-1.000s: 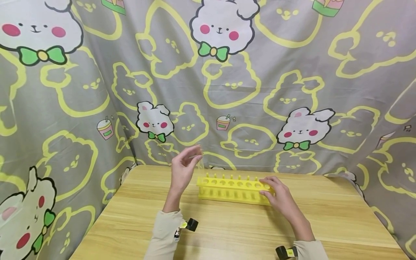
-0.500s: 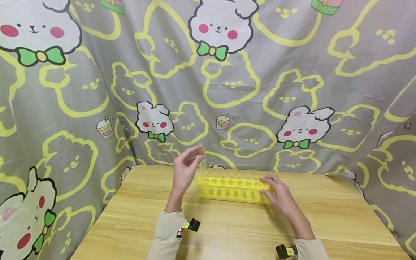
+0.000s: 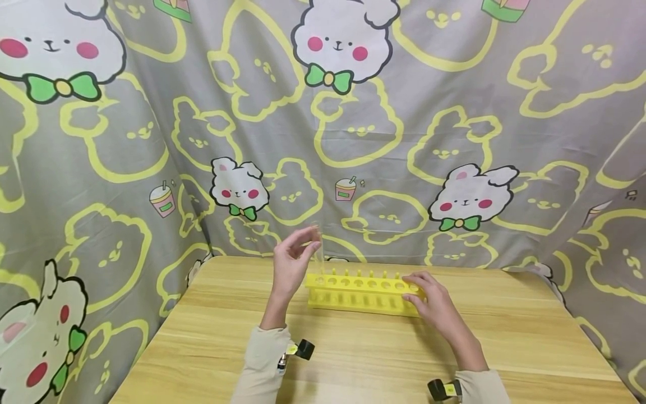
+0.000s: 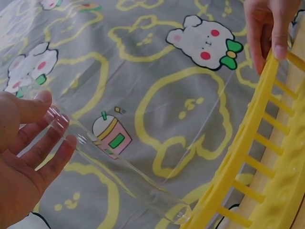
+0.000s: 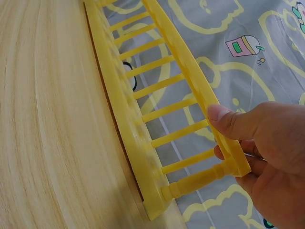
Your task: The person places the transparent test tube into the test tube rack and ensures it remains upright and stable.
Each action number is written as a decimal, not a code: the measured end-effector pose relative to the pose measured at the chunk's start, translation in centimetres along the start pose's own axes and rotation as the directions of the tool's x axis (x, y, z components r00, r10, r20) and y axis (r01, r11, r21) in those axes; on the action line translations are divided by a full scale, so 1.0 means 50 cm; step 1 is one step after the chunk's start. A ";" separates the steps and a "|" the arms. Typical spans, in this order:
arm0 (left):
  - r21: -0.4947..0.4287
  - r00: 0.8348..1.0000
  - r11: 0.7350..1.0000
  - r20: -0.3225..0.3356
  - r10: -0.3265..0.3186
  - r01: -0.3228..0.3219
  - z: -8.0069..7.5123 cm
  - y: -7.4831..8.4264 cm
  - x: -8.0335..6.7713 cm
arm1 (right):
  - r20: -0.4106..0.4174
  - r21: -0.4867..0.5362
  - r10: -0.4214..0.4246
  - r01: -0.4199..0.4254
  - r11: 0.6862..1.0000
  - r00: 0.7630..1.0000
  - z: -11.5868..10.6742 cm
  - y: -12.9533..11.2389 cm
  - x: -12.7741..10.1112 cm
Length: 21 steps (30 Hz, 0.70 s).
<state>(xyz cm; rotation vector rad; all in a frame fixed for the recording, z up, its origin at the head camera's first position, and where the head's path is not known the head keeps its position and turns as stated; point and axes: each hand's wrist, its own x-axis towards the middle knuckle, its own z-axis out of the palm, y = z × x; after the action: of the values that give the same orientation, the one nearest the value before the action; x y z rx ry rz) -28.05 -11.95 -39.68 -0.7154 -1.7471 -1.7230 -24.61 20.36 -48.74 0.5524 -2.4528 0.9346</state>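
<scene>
The left hand [image 3: 291,261] pinched a clear glass tube [image 4: 119,169], its lower end at the left end of the yellow rack [image 3: 360,290] on the table [image 3: 353,348]. The right hand [image 3: 434,303] gripped the rack's right end. No writing was legible.

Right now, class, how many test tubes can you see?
1. The glass test tube is pinched by the left hand, its bottom at the left end of the yellow rack.

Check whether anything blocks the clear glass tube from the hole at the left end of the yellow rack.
Nothing visible does. The left hand pinches the clear glass test tube, its tip at the yellow plastic rack. The right hand grips the far end.
</scene>
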 end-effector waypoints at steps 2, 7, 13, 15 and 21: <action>0.002 1.000 1.000 0.002 -0.005 0.005 0.001 0.000 0.000 | -0.006 0.001 -0.002 0.002 1.000 1.000 0.001 0.000 0.000; 0.004 1.000 1.000 0.004 -0.015 0.015 0.004 0.001 -0.001 | 0.010 0.009 0.017 -0.018 1.000 1.000 0.000 0.001 -0.001; -0.005 1.000 1.000 0.012 -0.018 0.018 0.011 0.005 0.000 | 0.022 0.011 0.022 -0.023 1.000 1.000 -0.001 0.001 0.000; -0.004 1.000 1.000 0.012 -0.020 0.020 0.014 0.004 -0.001 | 0.021 0.009 0.023 -0.023 1.000 1.000 0.000 0.001 0.000; -0.005 1.000 1.000 0.013 -0.017 0.017 0.018 0.001 -0.005 | 0.024 0.012 0.027 -0.027 1.000 0.999 0.000 0.001 -0.001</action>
<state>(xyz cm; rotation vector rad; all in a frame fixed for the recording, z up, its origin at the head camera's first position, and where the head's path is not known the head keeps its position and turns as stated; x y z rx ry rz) -27.86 -11.03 -39.83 -0.7172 -1.7625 -1.7382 -24.60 20.43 -48.79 0.5383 -2.4830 0.9594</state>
